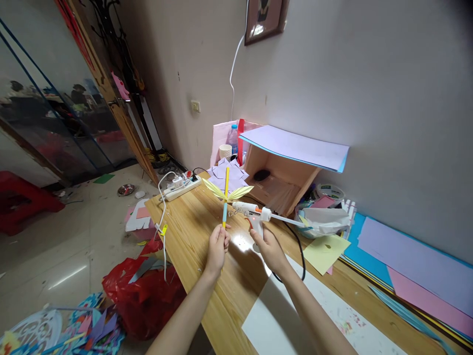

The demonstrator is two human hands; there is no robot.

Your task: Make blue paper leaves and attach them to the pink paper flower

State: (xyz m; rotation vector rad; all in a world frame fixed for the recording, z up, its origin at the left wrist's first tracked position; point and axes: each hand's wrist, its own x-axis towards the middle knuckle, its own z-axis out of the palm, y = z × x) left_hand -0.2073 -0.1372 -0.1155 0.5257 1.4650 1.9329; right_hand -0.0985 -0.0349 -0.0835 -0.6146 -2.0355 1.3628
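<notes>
My left hand (217, 249) is closed round the lower end of a thin paper stick (226, 180), yellow with a light blue band. The stick stands upright above the table. Two pleated pale yellow paper leaves (242, 192) spread from its middle, one to each side. In my right hand (271, 249) is a white hot glue gun (255, 213), gripped by its handle. Its nozzle points left, close to the stick just under the leaves; whether it touches I cannot tell. A long clear glue stick (288, 219) sticks out of its back.
A white power strip (183, 188) with plugs lies at the table's left edge. Folded lilac paper (218, 172) and an open cardboard box (283, 172) stand behind. Coloured paper sheets (410, 261) lie right, a white sheet (281, 315) in front. A red bag (142, 301) is on the floor.
</notes>
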